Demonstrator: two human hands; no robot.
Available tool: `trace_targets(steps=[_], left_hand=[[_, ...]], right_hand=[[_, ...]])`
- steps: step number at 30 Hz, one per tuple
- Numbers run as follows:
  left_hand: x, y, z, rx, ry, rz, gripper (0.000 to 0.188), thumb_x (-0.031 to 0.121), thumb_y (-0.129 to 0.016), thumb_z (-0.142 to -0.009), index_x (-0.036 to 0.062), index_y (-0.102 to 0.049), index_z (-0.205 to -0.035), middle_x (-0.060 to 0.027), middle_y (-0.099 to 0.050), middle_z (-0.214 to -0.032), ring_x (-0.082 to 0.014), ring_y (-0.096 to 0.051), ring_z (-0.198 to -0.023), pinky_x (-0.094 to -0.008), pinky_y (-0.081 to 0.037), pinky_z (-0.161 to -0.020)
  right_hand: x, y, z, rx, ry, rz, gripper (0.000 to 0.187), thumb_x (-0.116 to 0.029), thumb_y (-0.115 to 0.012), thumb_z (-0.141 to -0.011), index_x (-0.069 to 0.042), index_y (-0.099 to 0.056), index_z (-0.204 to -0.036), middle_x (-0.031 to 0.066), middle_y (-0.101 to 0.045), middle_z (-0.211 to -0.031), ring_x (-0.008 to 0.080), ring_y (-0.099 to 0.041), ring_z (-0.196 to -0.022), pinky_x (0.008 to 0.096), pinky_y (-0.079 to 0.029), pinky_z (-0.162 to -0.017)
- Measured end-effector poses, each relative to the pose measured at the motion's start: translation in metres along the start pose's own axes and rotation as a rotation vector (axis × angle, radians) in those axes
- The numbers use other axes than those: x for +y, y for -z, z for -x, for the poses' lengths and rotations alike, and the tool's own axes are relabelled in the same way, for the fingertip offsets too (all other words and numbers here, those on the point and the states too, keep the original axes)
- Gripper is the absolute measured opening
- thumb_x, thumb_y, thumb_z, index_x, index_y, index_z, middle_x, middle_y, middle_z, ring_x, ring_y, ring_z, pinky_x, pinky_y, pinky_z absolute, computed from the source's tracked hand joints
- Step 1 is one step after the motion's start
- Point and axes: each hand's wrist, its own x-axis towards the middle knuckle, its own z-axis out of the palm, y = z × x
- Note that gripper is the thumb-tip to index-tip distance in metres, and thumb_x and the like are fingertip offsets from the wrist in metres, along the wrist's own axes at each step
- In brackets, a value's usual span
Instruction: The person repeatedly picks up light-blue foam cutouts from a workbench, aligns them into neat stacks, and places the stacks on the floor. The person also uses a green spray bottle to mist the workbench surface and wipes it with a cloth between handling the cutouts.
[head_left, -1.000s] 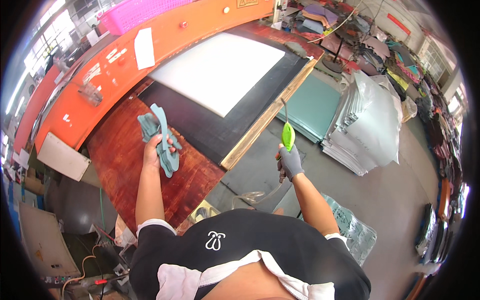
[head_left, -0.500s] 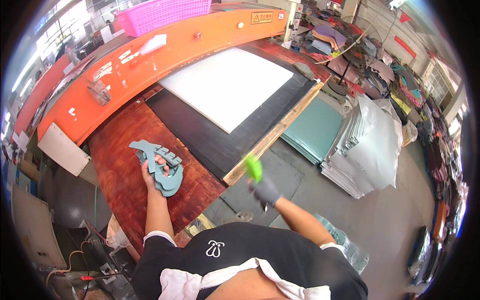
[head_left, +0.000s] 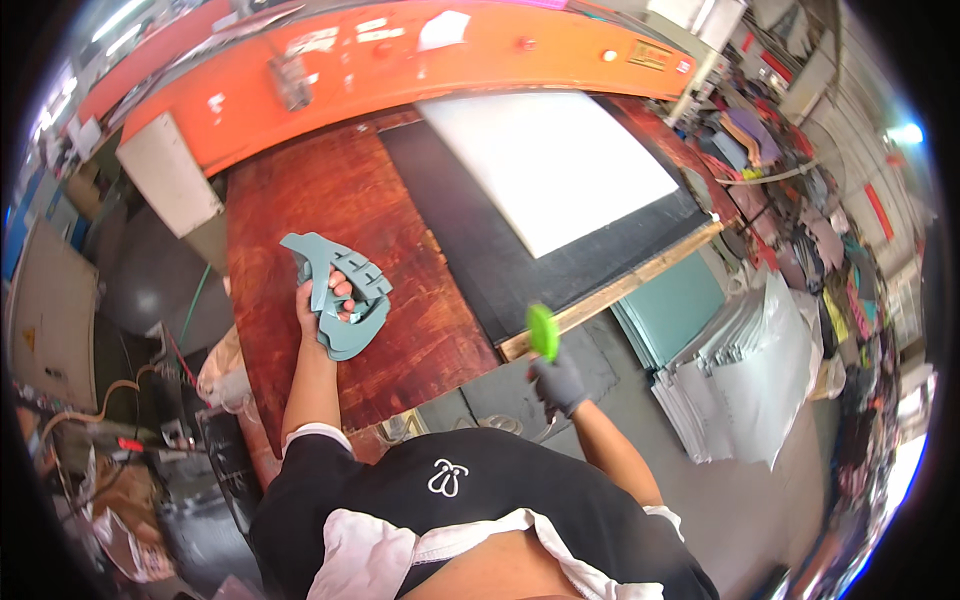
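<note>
My left hand (head_left: 333, 305) is bare and wrapped round a stack of grey-green foam cut-outs (head_left: 350, 335), curved pieces with slots along one side. It holds them over the reddish-brown board (head_left: 300, 190), and its fingers show through the opening in the middle. On my right hand (head_left: 558, 385) is a dark grey glove. Its fingers close round a bright green object (head_left: 543, 332) with a rounded end, whose kind I cannot make out. That hand is over the floor, just off the wooden edge strip (head_left: 620, 290) of the table.
A white slab (head_left: 560, 170) lies on the black mat (head_left: 450, 220). Behind them runs an orange machine beam (head_left: 350, 70). To the right, green sheets (head_left: 670, 305) and a stack of pale sheets (head_left: 740, 370) stand on the floor. A white panel (head_left: 170, 175) juts out at the left.
The view has turned left, so the table and machine sit farther right. Both hands keep their hold. The green object, blurred before, now shows more sharply beside the table's edge.
</note>
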Motion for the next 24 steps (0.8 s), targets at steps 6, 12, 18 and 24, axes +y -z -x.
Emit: trace_targets(steps=[6,12,18,24], left_hand=[[0.008,0.013,0.008,0.256,-0.118,-0.057,0.031,0.031,-0.054,-0.081,0.0032,-0.048,-0.094,-0.0075,-0.050,-0.084,-0.0261,-0.061,-0.067,-0.0301,-0.056,-0.048],[0.012,0.028,0.008,0.321,-0.086,-0.148,0.035,0.036,-0.056,-0.080,0.0044,-0.048,-0.094,-0.0084,-0.051,-0.080,-0.0258,-0.061,-0.064,-0.0289,-0.054,-0.048],[0.024,0.037,0.001,0.077,0.073,-0.070,0.029,0.027,-0.050,-0.084,0.0022,-0.046,-0.098,-0.0085,-0.049,-0.084,-0.0243,-0.056,-0.079,-0.0369,-0.055,-0.052],[0.012,0.027,0.001,0.227,-0.078,-0.102,0.029,0.026,-0.050,-0.083,0.0031,-0.044,-0.101,-0.0080,-0.045,-0.086,-0.0222,-0.052,-0.081,-0.0408,-0.056,-0.061]], right_hand=[[0.017,-0.011,-0.020,0.122,0.179,-0.166,0.023,-0.014,-0.047,-0.090,-0.004,-0.043,-0.109,0.0058,-0.056,-0.080,0.0129,-0.056,-0.064,0.0249,-0.045,-0.052],[0.023,-0.019,-0.017,0.077,0.257,-0.185,0.023,-0.020,-0.044,-0.093,-0.004,-0.041,-0.109,0.0094,-0.059,-0.080,0.0148,-0.053,-0.055,0.0269,-0.045,-0.044],[0.022,0.063,-0.035,0.673,0.205,-0.507,0.019,-0.026,-0.044,-0.092,-0.007,-0.041,-0.094,0.0071,-0.052,-0.066,0.0164,-0.050,-0.043,0.0281,-0.040,-0.035],[0.011,0.181,-0.049,0.773,0.177,-0.524,0.023,-0.024,-0.046,-0.089,-0.006,-0.040,-0.101,0.0081,-0.052,-0.068,0.0166,-0.048,-0.044,0.0288,-0.039,-0.035]])
